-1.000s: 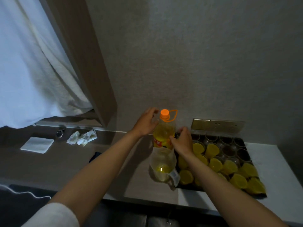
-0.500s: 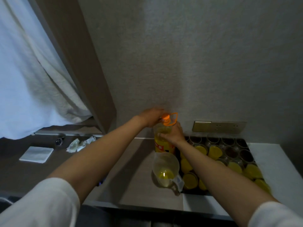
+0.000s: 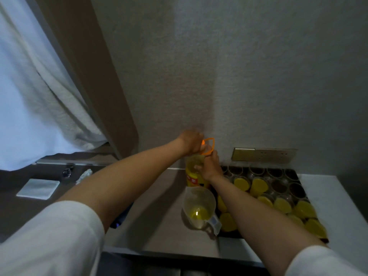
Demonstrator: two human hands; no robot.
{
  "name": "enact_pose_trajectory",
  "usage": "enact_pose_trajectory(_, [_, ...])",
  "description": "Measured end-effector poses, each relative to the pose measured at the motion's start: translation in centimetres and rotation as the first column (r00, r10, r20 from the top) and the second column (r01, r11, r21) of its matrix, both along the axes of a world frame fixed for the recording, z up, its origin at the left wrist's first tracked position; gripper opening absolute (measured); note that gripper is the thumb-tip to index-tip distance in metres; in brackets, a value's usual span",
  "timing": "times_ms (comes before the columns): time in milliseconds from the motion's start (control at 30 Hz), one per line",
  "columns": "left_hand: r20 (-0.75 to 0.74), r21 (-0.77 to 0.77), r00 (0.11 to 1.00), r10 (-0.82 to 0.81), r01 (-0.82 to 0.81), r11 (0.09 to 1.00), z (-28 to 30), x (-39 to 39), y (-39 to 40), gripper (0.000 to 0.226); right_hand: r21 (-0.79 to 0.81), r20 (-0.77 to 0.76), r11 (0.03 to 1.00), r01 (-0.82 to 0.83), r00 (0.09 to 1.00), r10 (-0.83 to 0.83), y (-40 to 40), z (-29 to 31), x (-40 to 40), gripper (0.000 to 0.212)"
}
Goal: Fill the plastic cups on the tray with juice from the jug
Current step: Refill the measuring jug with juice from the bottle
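A yellow juice bottle (image 3: 194, 179) with an orange cap and carry loop stands upright at the back of the counter. My left hand (image 3: 191, 143) grips its orange cap from above, hiding it. My right hand (image 3: 209, 167) holds the bottle's shoulder. In front of the bottle stands a clear plastic jug (image 3: 199, 208) with a little yellow juice at its bottom. To the right lies a dark tray (image 3: 298, 176) packed with plastic cups; many cups (image 3: 258, 187) hold yellow juice, while those in the back row (image 3: 278, 187) look dark and unfilled.
A gold socket plate (image 3: 263, 155) is on the wall behind the tray. At the left of the counter lie a folded white napkin (image 3: 37, 189), crumpled tissue (image 3: 84, 175) and a small dark object (image 3: 66, 173). White curtain (image 3: 35, 96) hangs at left.
My left hand moved from the bottle's side onto the cap and now covers it. My right hand rose from beside the jug to the bottle's shoulder. The view moved closer.
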State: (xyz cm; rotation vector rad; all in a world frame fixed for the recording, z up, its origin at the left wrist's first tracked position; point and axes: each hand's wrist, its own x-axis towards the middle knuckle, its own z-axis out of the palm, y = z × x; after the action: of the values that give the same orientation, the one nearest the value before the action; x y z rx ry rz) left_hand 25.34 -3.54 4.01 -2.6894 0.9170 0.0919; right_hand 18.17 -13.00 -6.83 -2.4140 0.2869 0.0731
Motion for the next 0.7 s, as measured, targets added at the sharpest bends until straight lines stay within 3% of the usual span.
enact_pose_trajectory(100, [0.0, -0.023, 0.987, 0.163, -0.163, 0.986, 0.0, -0.4, -1.3, 0.058, -0.035, -0.03, 0.999, -0.002, 1.0, 0.001, 0.0, -0.2, 0.0, 0.083])
enact_pose_trajectory(233, [0.052, -0.06, 0.968, 0.244, -0.241, 0.969, -0.5, -0.8, -1.9, 0.056, -0.097, -0.076, 0.995, -0.02, 0.997, 0.012, -0.3, -0.5, 0.1, 0.072])
enact_pose_trajectory(367, [0.15, -0.203, 0.96, 0.235, -0.203, 0.958, 1.0, -1.4, -2.3, 0.052, -0.095, -0.063, 0.995, -0.025, 0.998, 0.019, -0.4, -0.7, 0.4, 0.073])
enact_pose_trajectory(467, [0.185, -0.249, 0.977, 0.109, -0.06, 0.967, 2.2, -1.8, -2.5, 0.036, -0.06, -0.046, 0.998, -0.004, 0.999, 0.001, -0.4, -1.0, 0.6, 0.072])
enact_pose_trajectory(567, [-0.091, -0.471, 0.987, 0.131, -0.159, 0.868, 2.0, -2.6, -2.9, 0.046, 0.065, -0.063, 0.994, 0.083, 0.995, -0.079, -0.6, -1.3, 0.6, 0.074])
enact_pose_trajectory(700, [-0.47, -0.586, 0.87, 0.149, -0.433, 0.685, 1.3, -3.2, -4.3, 0.061, 0.176, -0.08, 0.971, 0.163, 0.985, -0.151, -0.4, -1.7, 0.3, 0.079])
